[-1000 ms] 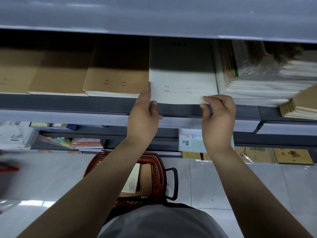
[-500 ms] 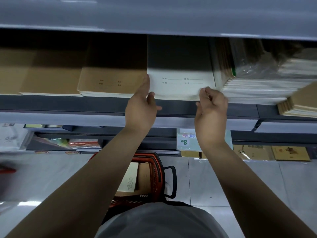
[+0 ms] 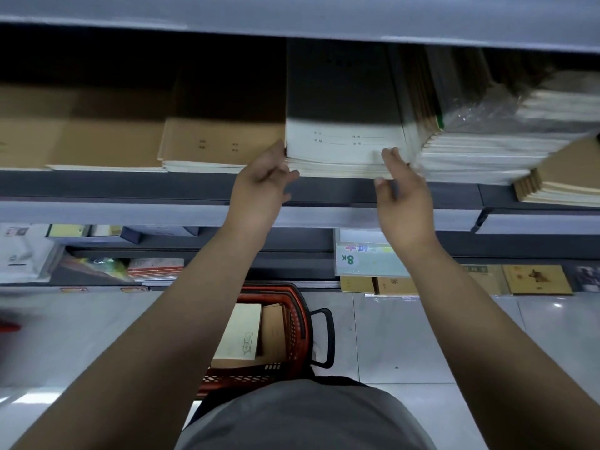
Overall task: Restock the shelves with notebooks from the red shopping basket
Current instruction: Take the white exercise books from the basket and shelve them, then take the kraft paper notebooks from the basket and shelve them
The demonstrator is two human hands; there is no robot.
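**White stack squared on the shelf**

The left hand (image 3: 259, 186) touches the left corner of the white notebooks (image 3: 344, 147) with straight fingers, probably to align them. The right hand (image 3: 404, 196) hovers loose at the right corner and holds nothing. More notebooks wait in the basket (image 3: 297, 323) on the floor below.

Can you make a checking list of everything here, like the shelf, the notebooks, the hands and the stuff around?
Surface: grey shelf, stacks lying flat.
Job's things: white notebook stack on shelf; red basket on floor, notebooks inside.
Clutter: brown notebook stack to its left; plastic-wrapped stacks to its right.
Hands: left hand and right hand open, fingertips at the white stack's front corners.
Cables: nothing seen.
Surroundings: lower shelves, tiled floor.
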